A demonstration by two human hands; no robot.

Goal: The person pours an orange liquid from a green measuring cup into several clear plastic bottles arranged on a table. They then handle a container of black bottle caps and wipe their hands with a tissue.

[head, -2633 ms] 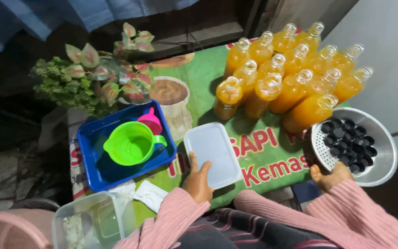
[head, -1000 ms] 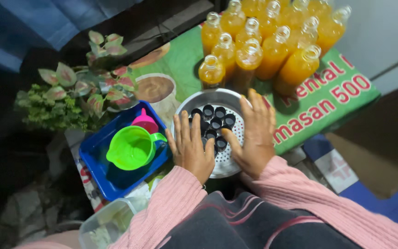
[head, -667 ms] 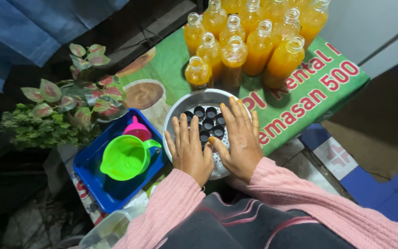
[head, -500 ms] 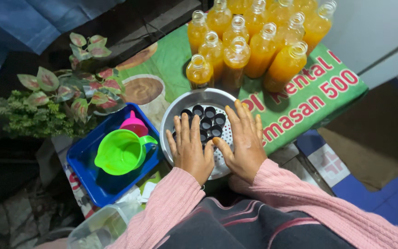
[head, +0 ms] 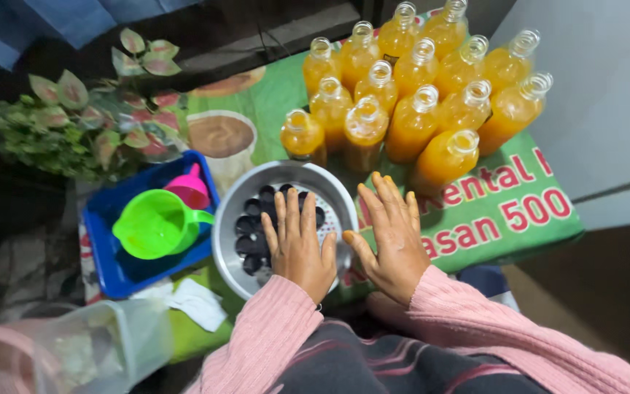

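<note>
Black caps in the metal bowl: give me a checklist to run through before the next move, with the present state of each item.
1. Black caps lie inside the metal bowl: ok.
2. Left hand lies flat over the bowl, fingers spread, holding nothing: ok.
3. Right hand is open past the bowl's right rim, holding nothing: ok.
4. Orange bottles stand upright behind the bowl: ok.
5. Bottles are capped: not ok, the mouths seen are open.
6. Enough caps for all bottles: cannot tell, the left hand hides part of the bowl.
</note>
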